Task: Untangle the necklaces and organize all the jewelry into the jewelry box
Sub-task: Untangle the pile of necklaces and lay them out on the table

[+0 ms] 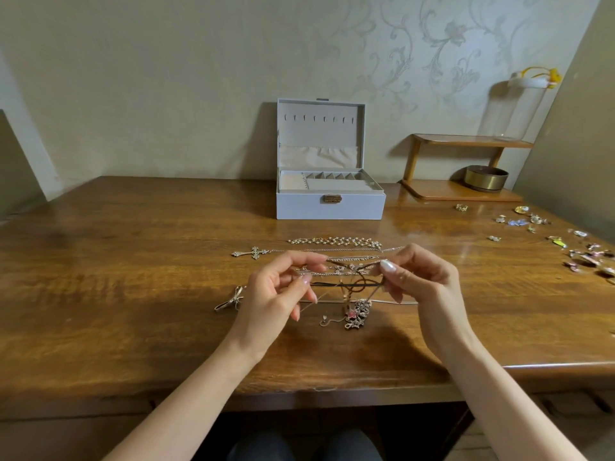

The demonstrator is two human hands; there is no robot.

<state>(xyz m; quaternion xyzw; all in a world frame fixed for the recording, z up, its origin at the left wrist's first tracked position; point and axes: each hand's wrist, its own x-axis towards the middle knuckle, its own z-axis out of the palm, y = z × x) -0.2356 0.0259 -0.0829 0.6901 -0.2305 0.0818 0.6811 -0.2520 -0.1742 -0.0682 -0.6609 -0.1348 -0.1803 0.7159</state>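
A tangle of necklaces (352, 277) hangs between my hands above the wooden table (133, 261). My left hand (283, 291) pinches a thin chain at the tangle's left side. My right hand (419, 284) pinches a strand at its right side. Dark cords loop in the middle, and an ornate silver pendant (358, 315) with a pink piece dangles onto the table. A cross necklace (254, 252) and a beaded chain (336, 241) lie stretched out behind the tangle. A bow pendant (232, 300) lies left of my left hand. The white jewelry box (329, 202) stands open at the back.
Several small earrings and brooches (565, 241) are scattered at the table's right. A wooden shelf (466, 191) with a brass bowl (486, 178) and a glass dome (512, 111) stands at the back right. The table's front edge runs just below my wrists.
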